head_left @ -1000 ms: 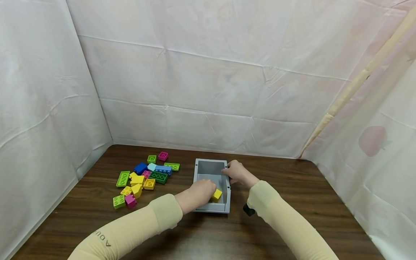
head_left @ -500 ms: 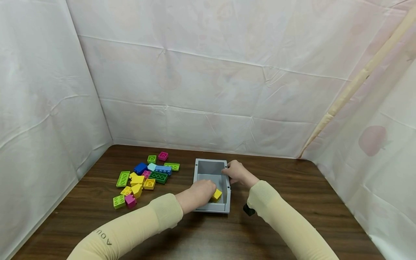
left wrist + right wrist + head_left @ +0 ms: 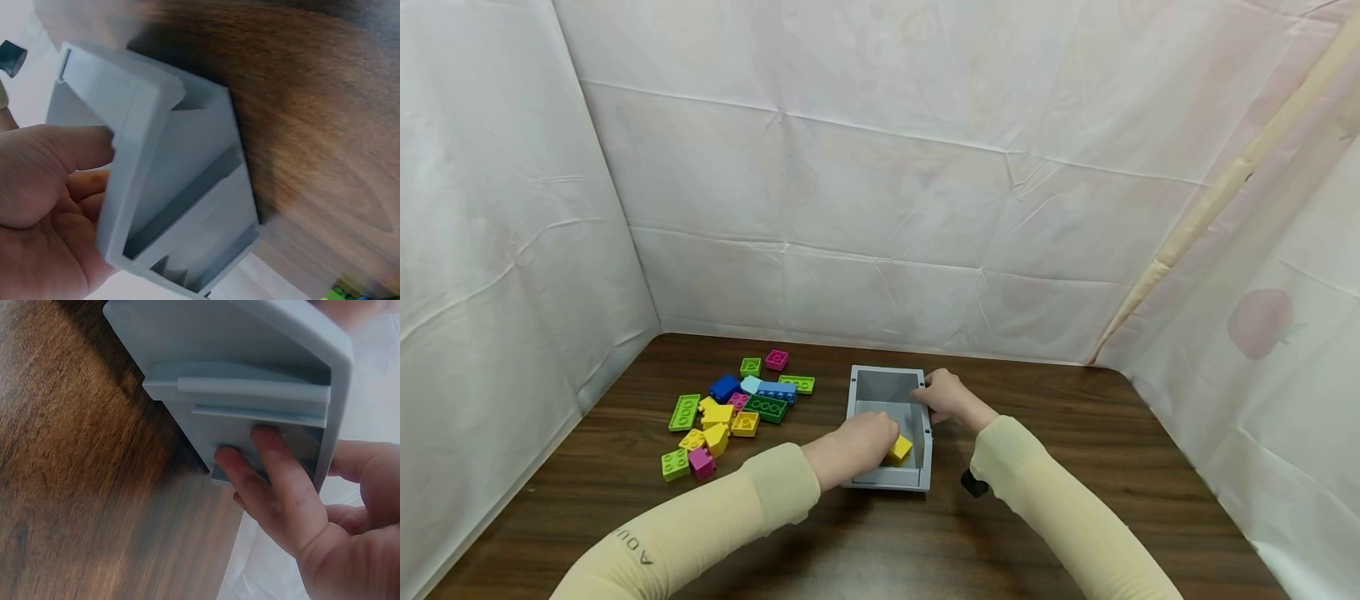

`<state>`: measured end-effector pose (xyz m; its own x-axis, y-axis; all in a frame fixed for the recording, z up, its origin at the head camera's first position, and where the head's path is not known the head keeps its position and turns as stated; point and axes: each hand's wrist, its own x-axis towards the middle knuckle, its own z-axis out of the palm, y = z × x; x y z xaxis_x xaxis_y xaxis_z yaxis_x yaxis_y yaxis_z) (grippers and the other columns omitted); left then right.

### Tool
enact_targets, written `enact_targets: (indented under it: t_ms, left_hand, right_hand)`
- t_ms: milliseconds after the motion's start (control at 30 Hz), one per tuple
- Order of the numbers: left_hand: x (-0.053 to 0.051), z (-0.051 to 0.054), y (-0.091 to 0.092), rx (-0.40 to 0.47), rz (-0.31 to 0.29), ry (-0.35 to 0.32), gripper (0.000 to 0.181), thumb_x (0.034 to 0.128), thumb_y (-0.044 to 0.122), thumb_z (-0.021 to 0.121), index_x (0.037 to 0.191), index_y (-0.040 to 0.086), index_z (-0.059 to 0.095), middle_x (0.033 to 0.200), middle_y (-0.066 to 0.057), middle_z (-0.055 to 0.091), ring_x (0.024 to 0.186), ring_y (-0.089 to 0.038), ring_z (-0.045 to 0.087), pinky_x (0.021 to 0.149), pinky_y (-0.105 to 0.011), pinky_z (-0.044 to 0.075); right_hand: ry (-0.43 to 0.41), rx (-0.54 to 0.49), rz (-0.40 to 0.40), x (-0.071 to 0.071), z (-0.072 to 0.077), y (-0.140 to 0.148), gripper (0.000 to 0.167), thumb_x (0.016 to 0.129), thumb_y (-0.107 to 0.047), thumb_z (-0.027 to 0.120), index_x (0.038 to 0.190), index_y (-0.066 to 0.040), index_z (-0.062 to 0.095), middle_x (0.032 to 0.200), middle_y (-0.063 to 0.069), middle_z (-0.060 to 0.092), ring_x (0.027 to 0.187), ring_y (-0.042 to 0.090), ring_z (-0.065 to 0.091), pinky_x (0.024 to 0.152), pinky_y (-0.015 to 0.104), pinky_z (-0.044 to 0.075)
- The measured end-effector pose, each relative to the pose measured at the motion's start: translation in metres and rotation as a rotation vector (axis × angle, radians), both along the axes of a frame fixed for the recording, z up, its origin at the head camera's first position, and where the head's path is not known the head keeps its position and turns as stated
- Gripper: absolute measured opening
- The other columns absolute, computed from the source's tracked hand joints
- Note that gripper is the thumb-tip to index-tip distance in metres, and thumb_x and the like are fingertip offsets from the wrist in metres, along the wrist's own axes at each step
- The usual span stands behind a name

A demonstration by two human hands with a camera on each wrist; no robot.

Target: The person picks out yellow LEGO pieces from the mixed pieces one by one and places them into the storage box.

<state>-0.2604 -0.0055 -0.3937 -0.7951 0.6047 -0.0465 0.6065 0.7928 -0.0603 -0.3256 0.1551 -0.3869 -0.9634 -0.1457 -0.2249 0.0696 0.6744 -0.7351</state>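
A grey storage bin (image 3: 927, 454) with a lowered front stands on the table in the head view. My left hand (image 3: 859, 446) reaches into it, and its fingertips are hidden there. A yellow brick (image 3: 900, 451) lies inside, right against that hand; whether the fingers pinch it I cannot tell. In the left wrist view the thumb (image 3: 90, 145) passes behind the bin's rim. My right hand (image 3: 951, 397) grips the bin's right wall: in the right wrist view two fingers (image 3: 284, 478) press its outer side while the thumb goes behind the edge.
Several loose toy bricks lie left of the bin, among them a dark green brick (image 3: 766, 408), a blue one (image 3: 725, 388), a magenta one (image 3: 702, 463) and a lime one (image 3: 675, 465). White fabric (image 3: 880, 208) walls in the brown wooden table (image 3: 1037, 533).
Very little differs. My left hand and forearm have shifted slightly; the bin, the yellow brick and my right hand stay in place.
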Motion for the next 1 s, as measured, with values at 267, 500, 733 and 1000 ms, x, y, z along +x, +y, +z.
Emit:
enact_targets:
  t_ms: [267, 500, 733, 1000]
  left_hand:
    - [0.005, 0.017, -0.007, 0.032, -0.020, -0.019, 0.015, 0.0802, 0.008, 0.073, 0.094, 0.011, 0.067, 0.086, -0.001, 0.067, 0.072, -0.010, 0.061, 0.071, -0.025, 0.055]
    - [0.010, 0.033, -0.015, 0.080, -0.026, -0.049, 0.030, 0.0807, 0.011, 0.074, 0.110, 0.010, 0.066, 0.100, -0.003, 0.068, 0.088, -0.012, 0.063, 0.082, -0.029, 0.054]
    - [0.018, 0.047, -0.024, 0.135, -0.040, -0.025, 0.041, 0.0820, 0.015, 0.074, 0.121, 0.008, 0.063, 0.114, -0.006, 0.066, 0.103, -0.018, 0.063, 0.085, -0.030, 0.054]
    - [0.028, 0.057, -0.038, 0.217, -0.019, 0.001, 0.045, 0.0830, 0.018, 0.073, 0.125, 0.009, 0.060, 0.118, -0.005, 0.064, 0.108, -0.019, 0.060, 0.087, -0.030, 0.053]
  right_hand:
    - [0.001, 0.013, 0.003, -0.001, 0.000, 0.000, 0.029, 0.091, -0.013, 0.059, 0.110, 0.008, 0.064, 0.099, 0.026, 0.067, 0.068, 0.019, 0.068, 0.060, 0.034, 0.058]
    - [0.004, 0.029, -0.006, -0.002, 0.000, 0.001, 0.028, 0.090, -0.015, 0.060, 0.107, 0.006, 0.065, 0.099, 0.024, 0.067, 0.066, 0.017, 0.067, 0.060, 0.033, 0.058]
    - [0.005, 0.030, -0.003, -0.002, -0.001, 0.000, 0.027, 0.090, -0.015, 0.061, 0.107, 0.006, 0.065, 0.099, 0.022, 0.067, 0.069, 0.018, 0.067, 0.059, 0.032, 0.058]
    - [0.006, 0.059, -0.010, -0.002, -0.001, 0.000, 0.027, 0.090, -0.014, 0.060, 0.108, 0.006, 0.065, 0.093, 0.015, 0.066, 0.075, 0.018, 0.067, 0.060, 0.032, 0.058]
